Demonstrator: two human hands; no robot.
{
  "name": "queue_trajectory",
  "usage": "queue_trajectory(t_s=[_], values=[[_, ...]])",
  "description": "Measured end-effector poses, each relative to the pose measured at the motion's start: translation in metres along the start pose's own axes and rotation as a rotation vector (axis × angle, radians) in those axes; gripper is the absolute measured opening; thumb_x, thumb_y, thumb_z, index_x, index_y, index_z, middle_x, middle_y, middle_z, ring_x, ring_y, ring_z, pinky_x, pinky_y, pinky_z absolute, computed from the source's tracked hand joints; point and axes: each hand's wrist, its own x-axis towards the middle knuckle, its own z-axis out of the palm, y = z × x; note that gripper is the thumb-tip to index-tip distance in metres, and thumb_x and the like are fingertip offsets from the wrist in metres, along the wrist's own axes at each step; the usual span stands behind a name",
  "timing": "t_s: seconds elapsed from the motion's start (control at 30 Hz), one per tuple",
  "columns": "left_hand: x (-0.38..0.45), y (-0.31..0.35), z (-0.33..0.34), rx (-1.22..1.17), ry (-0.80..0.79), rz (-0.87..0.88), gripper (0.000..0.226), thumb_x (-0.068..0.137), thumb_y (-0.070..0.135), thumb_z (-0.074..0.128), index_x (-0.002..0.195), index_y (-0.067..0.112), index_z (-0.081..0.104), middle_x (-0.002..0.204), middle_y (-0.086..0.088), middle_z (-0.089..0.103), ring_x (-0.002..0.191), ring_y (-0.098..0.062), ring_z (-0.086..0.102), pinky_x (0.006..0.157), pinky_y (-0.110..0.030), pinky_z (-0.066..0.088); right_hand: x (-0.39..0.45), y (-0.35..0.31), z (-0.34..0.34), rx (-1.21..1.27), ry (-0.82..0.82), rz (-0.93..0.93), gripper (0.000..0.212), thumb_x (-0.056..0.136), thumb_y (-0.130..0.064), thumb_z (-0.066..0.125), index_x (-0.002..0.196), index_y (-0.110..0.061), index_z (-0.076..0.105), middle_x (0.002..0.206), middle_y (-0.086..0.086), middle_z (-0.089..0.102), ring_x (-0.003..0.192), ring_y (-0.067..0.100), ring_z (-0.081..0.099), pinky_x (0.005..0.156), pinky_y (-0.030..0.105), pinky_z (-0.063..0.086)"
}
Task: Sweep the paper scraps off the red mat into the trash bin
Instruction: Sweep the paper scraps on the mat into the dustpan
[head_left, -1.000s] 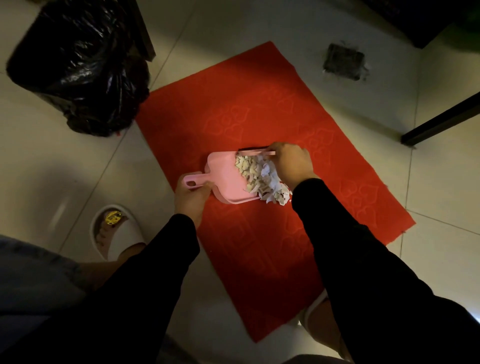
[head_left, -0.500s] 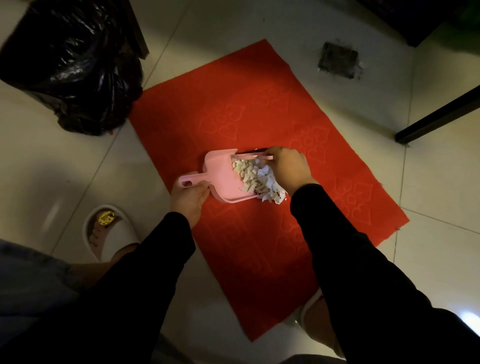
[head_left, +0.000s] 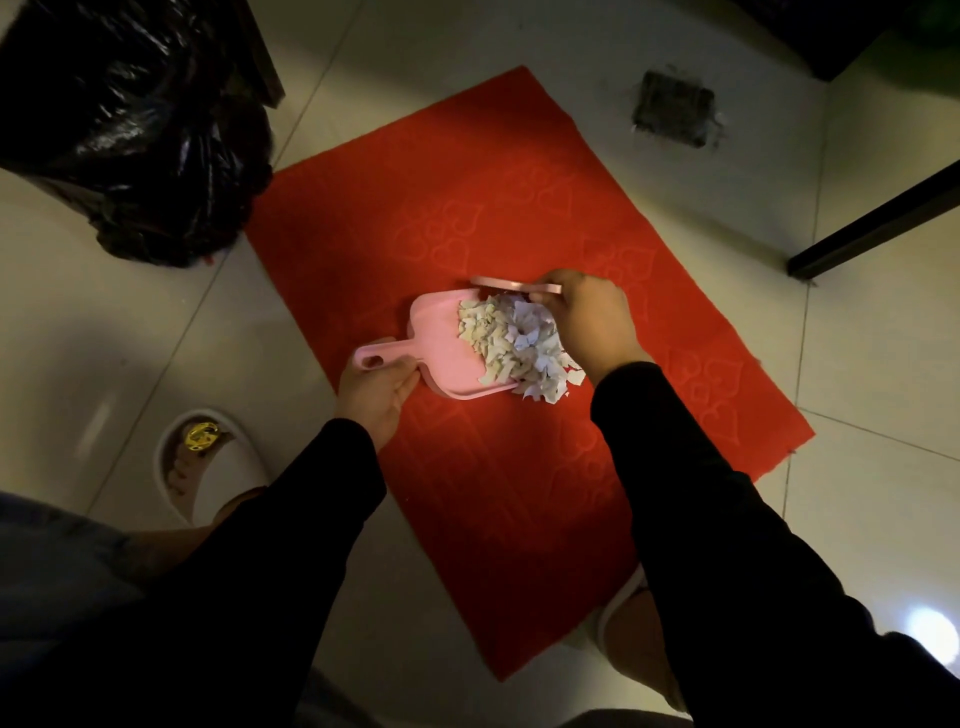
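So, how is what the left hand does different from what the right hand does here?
The left hand grips the handle of the pink dustpan; the right hand holds a small pink brush. The left hand lies at the edge of the red mat, clear of the paper scraps; the right hand lies right beside them. Both have black sleeves.

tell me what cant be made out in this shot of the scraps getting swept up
Head view, the only one:
- Brush: only its pink top edge shows; the right hand covers the rest, bristles unseen.
- Paper scraps: whether any lie under that hand cannot be told.
- Trash bin: cut off by the top-left edge; its black bag hides the opening.
- Dustpan handle: partly covered by the left hand.
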Motion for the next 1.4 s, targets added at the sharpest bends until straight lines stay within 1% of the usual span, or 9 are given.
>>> queue_trajectory(t_s=[0.3, 0.67, 0.83, 0.97, 1.07, 1.13, 1.23, 1.3, 1.4], values=[[0.002, 0.004, 0.002, 0.056, 0.001, -0.018, 0.030, 0.085, -0.015, 0.052, 0.088, 0.015, 0.052, 0.090, -0.007, 0.062, 0.085, -0.017, 0.062, 0.087, -0.032, 0.049, 0.008, 0.006, 0.007, -0.129, 0.001, 0.065, 0.029, 0.097, -0.022, 0.045, 0.121, -0.022, 0.060, 0.112, 0.007, 0.067, 0.107, 0.030, 0.059, 0.091, 0.038, 0.038], [0.004, 0.009, 0.004, 0.076, -0.015, -0.060, 0.031, 0.085, -0.015, 0.050, 0.090, 0.015, 0.051, 0.089, -0.007, 0.061, 0.082, -0.016, 0.062, 0.082, -0.030, 0.050, 0.004, 0.000, 0.004, -0.183, -0.044, 0.046, 0.023, 0.097, -0.022, 0.046, 0.110, -0.015, 0.064, 0.101, 0.010, 0.069, 0.101, 0.032, 0.060, 0.089, 0.038, 0.038], [-0.001, 0.011, 0.009, 0.119, -0.028, -0.085, 0.031, 0.086, -0.014, 0.049, 0.087, 0.017, 0.052, 0.087, -0.005, 0.063, 0.083, -0.015, 0.061, 0.090, -0.032, 0.047, 0.004, 0.008, -0.012, -0.071, -0.030, 0.088, 0.025, 0.095, -0.027, 0.048, 0.107, -0.017, 0.067, 0.100, 0.011, 0.069, 0.100, 0.032, 0.061, 0.092, 0.043, 0.043], [-0.003, 0.020, 0.005, 0.059, -0.052, -0.152, 0.011, 0.087, 0.008, 0.058, 0.084, 0.018, 0.057, 0.084, -0.001, 0.067, 0.088, -0.016, 0.062, 0.090, -0.035, 0.048, 0.003, 0.013, -0.023, -0.008, 0.014, 0.119, 0.023, 0.095, -0.022, 0.048, 0.104, -0.014, 0.067, 0.097, 0.013, 0.069, 0.094, 0.033, 0.061, 0.091, 0.043, 0.044], [-0.001, 0.028, 0.005, 0.031, 0.010, -0.155, 0.006, 0.089, 0.018, 0.058, 0.085, 0.013, 0.058, 0.086, -0.004, 0.063, 0.083, -0.017, 0.062, 0.078, -0.031, 0.052, 0.002, 0.015, -0.024, 0.041, 0.052, 0.140, 0.021, 0.094, -0.023, 0.050, 0.100, -0.013, 0.067, 0.095, 0.012, 0.069, 0.092, 0.033, 0.062, 0.091, 0.046, 0.045], [0.000, 0.030, 0.007, 0.174, 0.055, -0.071, 0.005, 0.089, 0.008, 0.056, 0.093, 0.007, 0.059, 0.087, -0.006, 0.062, 0.079, -0.017, 0.062, 0.070, -0.027, 0.054, 0.002, 0.016, -0.023, 0.062, 0.077, 0.159, 0.022, 0.094, -0.025, 0.050, 0.099, -0.011, 0.066, 0.092, 0.013, 0.068, 0.088, 0.033, 0.062, 0.088, 0.046, 0.047], [0.000, 0.028, 0.009, 0.407, 0.098, 0.083, 0.021, 0.087, -0.003, 0.055, 0.107, 0.000, 0.059, 0.084, -0.007, 0.060, 0.074, -0.015, 0.062, 0.064, -0.020, 0.056, 0.000, 0.017, -0.021, 0.083, 0.120, 0.165, 0.025, 0.093, -0.026, 0.051, 0.099, -0.008, 0.066, 0.086, 0.015, 0.067, 0.079, 0.034, 0.062, 0.075, 0.042, 0.051], [0.001, 0.026, 0.008, 0.523, 0.119, 0.151, 0.019, 0.085, -0.001, 0.060, 0.104, -0.001, 0.062, 0.085, -0.010, 0.062, 0.070, -0.013, 0.061, 0.062, -0.019, 0.055, -0.002, 0.017, -0.020, 0.078, 0.140, 0.161, 0.025, 0.093, -0.024, 0.050, 0.099, -0.006, 0.066, 0.084, 0.016, 0.066, 0.074, 0.034, 0.062, 0.066, 0.037, 0.050], [0.003, 0.024, 0.007, 0.788, 0.090, 0.250, 0.023, 0.075, 0.016, 0.075, 0.095, 0.005, 0.070, 0.090, -0.011, 0.069, 0.073, -0.018, 0.065, 0.072, -0.028, 0.056, -0.001, 0.017, -0.020, 0.082, 0.170, 0.188, 0.026, 0.093, -0.023, 0.048, 0.097, -0.004, 0.065, 0.081, 0.015, 0.064, 0.068, 0.030, 0.058, 0.058, 0.031, 0.042]])
